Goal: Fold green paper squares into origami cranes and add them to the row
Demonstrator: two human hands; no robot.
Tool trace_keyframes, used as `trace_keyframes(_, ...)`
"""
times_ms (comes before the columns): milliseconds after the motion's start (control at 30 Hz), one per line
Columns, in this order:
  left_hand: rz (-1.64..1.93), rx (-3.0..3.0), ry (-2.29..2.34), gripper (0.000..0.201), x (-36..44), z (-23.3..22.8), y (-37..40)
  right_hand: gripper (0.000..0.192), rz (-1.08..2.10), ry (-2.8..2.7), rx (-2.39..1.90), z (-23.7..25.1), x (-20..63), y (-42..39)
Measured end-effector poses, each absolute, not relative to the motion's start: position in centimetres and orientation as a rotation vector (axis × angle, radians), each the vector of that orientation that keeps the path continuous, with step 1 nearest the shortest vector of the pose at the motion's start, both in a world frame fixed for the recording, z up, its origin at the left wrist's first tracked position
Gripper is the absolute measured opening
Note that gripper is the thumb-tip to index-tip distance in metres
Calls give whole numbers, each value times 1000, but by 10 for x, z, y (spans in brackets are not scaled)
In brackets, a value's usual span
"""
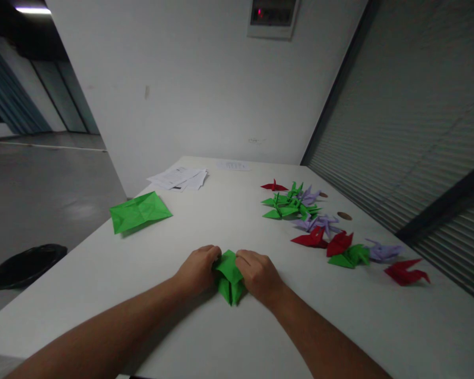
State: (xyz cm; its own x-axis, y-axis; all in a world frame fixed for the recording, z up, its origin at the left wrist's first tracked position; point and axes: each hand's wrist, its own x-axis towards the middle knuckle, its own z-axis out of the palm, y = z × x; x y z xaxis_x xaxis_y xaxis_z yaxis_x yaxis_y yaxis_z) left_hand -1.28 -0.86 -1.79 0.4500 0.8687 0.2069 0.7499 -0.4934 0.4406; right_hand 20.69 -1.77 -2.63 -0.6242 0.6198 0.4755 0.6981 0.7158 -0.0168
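Centrally, left hand (197, 268) and right hand (259, 276), fingers (245, 259) pinching green folded paper (229, 269), printed sheets (177, 177) beyond, text illegibly small

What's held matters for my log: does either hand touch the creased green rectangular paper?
No, the rectangular paper lies apart, while the left hand and right hand hold folded green paper.

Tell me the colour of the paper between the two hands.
The paper is green, best seen in the head view.

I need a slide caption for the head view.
Left hand and right hand hold folded green paper beside origami cranes.
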Motion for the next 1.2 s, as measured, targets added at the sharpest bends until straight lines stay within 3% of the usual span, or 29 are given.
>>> trace_keyframes(233,617,2411,1403,27,-14,-18,-7,19,72,-2395,-1281,-26,209,-13)
trace_keyframes(767,621,2501,1174,33,-9,-16,-7,17,288,-2435,-1373,-22,213,-12)
trace_keyframes(1200,532,2513,1233,31,-13,-17,-4,25,441,-2434,-1166,-5,234,-10)
